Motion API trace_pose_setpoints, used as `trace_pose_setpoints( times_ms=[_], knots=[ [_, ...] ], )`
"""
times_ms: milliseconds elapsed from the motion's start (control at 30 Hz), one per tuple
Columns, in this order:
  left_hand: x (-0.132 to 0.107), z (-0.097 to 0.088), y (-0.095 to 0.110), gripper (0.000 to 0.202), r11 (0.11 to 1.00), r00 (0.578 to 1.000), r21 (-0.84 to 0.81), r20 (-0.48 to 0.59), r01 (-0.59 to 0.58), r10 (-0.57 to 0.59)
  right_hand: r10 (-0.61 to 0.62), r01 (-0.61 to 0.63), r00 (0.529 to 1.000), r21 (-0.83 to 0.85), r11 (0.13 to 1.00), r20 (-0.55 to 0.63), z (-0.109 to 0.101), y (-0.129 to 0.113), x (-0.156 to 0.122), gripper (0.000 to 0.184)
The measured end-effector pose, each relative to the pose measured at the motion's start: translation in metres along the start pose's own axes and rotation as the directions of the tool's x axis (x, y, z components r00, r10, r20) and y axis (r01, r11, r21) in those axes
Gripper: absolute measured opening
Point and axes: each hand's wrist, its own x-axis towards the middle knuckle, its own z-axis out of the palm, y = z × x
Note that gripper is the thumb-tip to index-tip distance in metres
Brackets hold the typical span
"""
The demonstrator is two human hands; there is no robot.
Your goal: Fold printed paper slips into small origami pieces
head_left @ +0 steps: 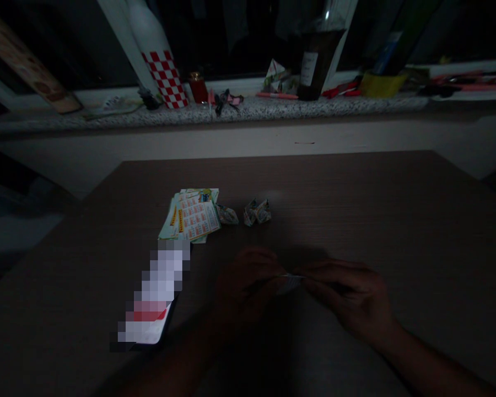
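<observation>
Low over the table, my left hand (pixel 252 281) and my right hand (pixel 347 289) pinch a small folded piece of paper (pixel 290 283) between them, one at each end. Much of the paper is hidden by the fingers, and the light is dim. Beyond my hands lie small folded paper pieces (pixel 257 212), printed like the slips. Another folded piece (pixel 227 214) touches a stack of printed paper slips (pixel 198 218). To the left of my left hand rests a phone (pixel 152 331) with its screen lit and blurred out.
The brown table (pixel 355 204) ends at a white wall below a stone windowsill (pixel 248 113). On the sill stand a red-and-white checkered bottle (pixel 165 71), a small red jar (pixel 198 88), a dark labelled container (pixel 312 69) and a yellow pot (pixel 382 84).
</observation>
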Motion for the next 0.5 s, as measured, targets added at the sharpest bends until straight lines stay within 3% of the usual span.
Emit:
trace_pose_setpoints(
  times_ms=[500],
  knots=[
    [0.0013, -0.0006, -0.0001, 0.013, 0.999, 0.999, -0.034, -0.039, -0.015, 0.014, 0.006, -0.005, 1.0, 0.03, 1.0, -0.026, 0.0013, -0.0012, 0.0028, 0.018]
  ],
)
